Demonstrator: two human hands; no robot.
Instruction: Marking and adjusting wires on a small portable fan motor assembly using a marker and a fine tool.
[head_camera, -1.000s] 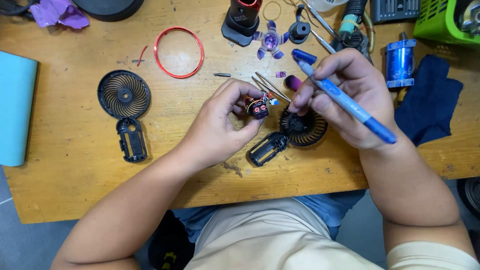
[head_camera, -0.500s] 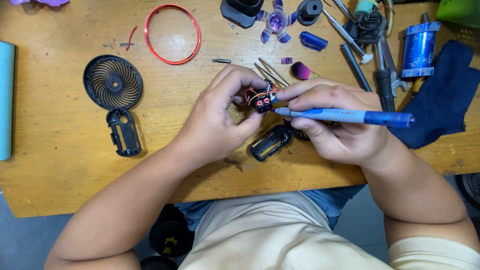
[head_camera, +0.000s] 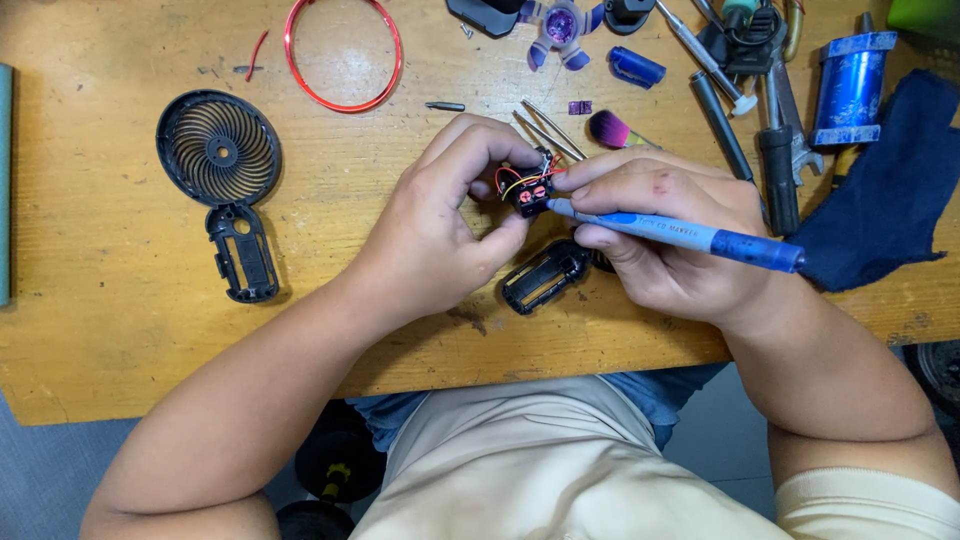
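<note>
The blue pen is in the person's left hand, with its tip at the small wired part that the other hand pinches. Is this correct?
Not quite. The head view shows the blue pen in the right hand, not the left. Its tip is indeed at the small wired part, which the left hand pinches above the wooden table.

No packages, labels, signs, screens.

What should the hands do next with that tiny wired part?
Probably touch the blue pen tip to the small part. The left hand pinches it steady, and the right hand already aims the tip right beside it.
</note>
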